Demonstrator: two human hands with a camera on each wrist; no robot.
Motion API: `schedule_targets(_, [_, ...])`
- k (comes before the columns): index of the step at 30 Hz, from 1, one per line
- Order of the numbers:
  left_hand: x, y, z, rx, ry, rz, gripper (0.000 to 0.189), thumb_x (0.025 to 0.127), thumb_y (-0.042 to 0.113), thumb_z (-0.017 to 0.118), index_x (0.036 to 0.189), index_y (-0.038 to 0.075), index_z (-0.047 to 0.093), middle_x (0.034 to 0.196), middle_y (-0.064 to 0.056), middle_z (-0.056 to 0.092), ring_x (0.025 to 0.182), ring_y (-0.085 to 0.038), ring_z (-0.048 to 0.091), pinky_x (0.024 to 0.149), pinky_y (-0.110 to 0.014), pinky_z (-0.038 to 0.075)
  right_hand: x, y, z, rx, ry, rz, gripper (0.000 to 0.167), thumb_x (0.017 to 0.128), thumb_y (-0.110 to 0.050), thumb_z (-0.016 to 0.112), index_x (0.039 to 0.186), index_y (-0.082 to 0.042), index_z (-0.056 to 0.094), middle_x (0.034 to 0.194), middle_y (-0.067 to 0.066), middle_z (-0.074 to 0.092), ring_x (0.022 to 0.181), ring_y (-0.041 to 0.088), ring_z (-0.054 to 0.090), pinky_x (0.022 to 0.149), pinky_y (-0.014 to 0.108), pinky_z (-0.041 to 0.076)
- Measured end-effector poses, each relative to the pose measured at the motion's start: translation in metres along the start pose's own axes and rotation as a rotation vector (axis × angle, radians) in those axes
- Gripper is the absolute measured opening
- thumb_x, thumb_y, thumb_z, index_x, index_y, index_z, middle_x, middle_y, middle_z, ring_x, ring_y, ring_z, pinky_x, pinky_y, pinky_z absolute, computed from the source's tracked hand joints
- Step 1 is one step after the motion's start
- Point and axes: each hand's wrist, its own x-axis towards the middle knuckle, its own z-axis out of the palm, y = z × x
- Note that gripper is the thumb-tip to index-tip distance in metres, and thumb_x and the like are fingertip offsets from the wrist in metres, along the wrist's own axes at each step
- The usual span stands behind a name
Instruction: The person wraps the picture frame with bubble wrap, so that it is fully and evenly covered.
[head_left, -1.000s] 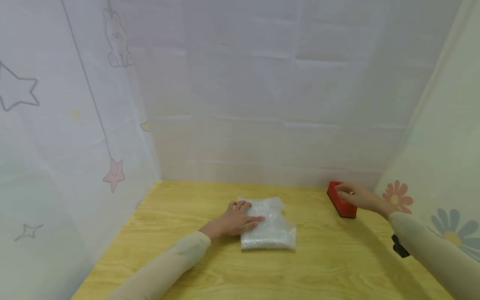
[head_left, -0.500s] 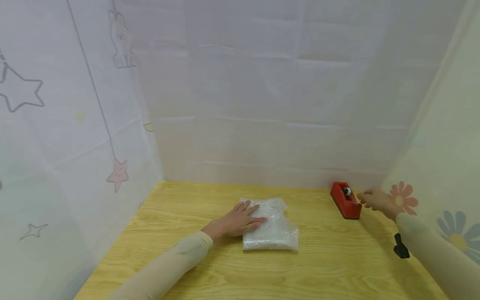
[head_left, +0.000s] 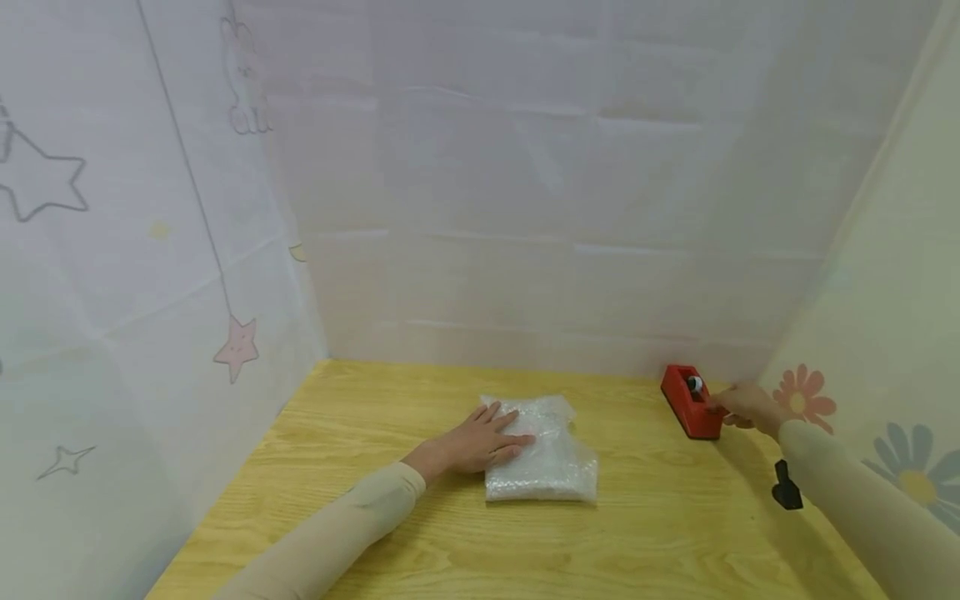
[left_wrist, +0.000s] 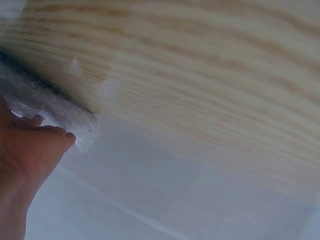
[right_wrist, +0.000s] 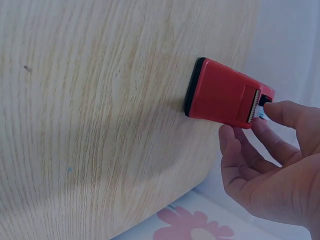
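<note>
A folded sheet of bubble wrap (head_left: 551, 467) lies on the wooden table, with my left hand (head_left: 468, 442) resting flat on its left part, fingers spread. The left wrist view catches the wrap's edge (left_wrist: 55, 105) beside that hand (left_wrist: 30, 155). To the right stands a red tape dispenser (head_left: 686, 408) with a roll in its top. My right hand (head_left: 750, 408) is at its front end. Seen from the right wrist, thumb and forefinger of the hand (right_wrist: 275, 165) pinch at a small clear bit of tape (right_wrist: 261, 114) by the toothed cutter; the other fingers are curled below.
The yellow wood-grain table (head_left: 405, 542) ends at a pale cloth wall (head_left: 480, 275) at the back. Printed cloth walls also stand at left and right, the right one close to the right hand. A black strap part (head_left: 787, 487) hangs under the right forearm.
My right hand went from above the tape dispenser to just right of it, then came back to its front end. The left hand stays on the bubble wrap.
</note>
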Motion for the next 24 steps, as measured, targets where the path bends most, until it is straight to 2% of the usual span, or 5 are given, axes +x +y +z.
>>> schedule_targets(5, [-0.003,0.001,-0.001,-0.02,0.004,0.005,0.05,0.112,0.049,0.025,0.159,0.039,0.035,0.166,-0.015,0.021,0.15,-0.047,0.011,0.119,-0.057,0.012,-0.002,-0.003,0.0,0.016,0.041,0.038,0.023,0.096,-0.015,0.068,0.092,0.007,0.072,0.084,0.009,0.068,0.071,0.021,0.065,0.065,0.031,0.056])
schedule_targets(10, [-0.003,0.001,-0.001,-0.027,0.006,-0.002,0.05,0.112,0.05,0.024,0.159,0.04,0.035,0.167,-0.014,0.02,0.151,-0.045,0.009,0.119,-0.057,0.011,-0.004,-0.008,0.0,0.077,0.075,0.036,0.021,0.093,-0.005,0.067,0.097,0.016,0.067,0.087,0.015,0.067,0.079,0.025,0.068,0.071,0.037,0.06])
schedule_targets(13, [-0.003,0.002,0.0,-0.028,0.009,-0.005,0.05,0.112,0.05,0.025,0.159,0.04,0.036,0.166,-0.014,0.021,0.151,-0.045,0.01,0.119,-0.057,0.012,-0.003,-0.009,0.003,0.09,0.078,0.035,0.019,0.093,-0.002,0.066,0.096,0.016,0.065,0.088,0.015,0.065,0.083,0.027,0.066,0.076,0.041,0.06])
schedule_targets(19, [-0.001,0.004,0.0,-0.011,0.004,-0.006,0.05,0.111,0.051,0.024,0.159,0.04,0.035,0.166,-0.014,0.022,0.151,-0.045,0.011,0.119,-0.057,0.013,-0.002,-0.009,0.004,0.095,0.067,0.017,0.019,0.091,0.0,0.063,0.094,0.018,0.065,0.088,0.018,0.064,0.085,0.031,0.064,0.077,0.043,0.06])
schedule_targets(24, [0.001,0.001,0.002,0.022,0.007,-0.006,0.051,0.111,0.051,0.021,0.16,0.041,0.033,0.166,-0.013,0.021,0.15,-0.045,0.012,0.119,-0.057,0.014,-0.002,-0.012,0.003,0.176,0.058,0.032,0.014,0.09,0.0,0.061,0.09,0.014,0.062,0.087,0.016,0.061,0.084,0.029,0.062,0.079,0.044,0.059])
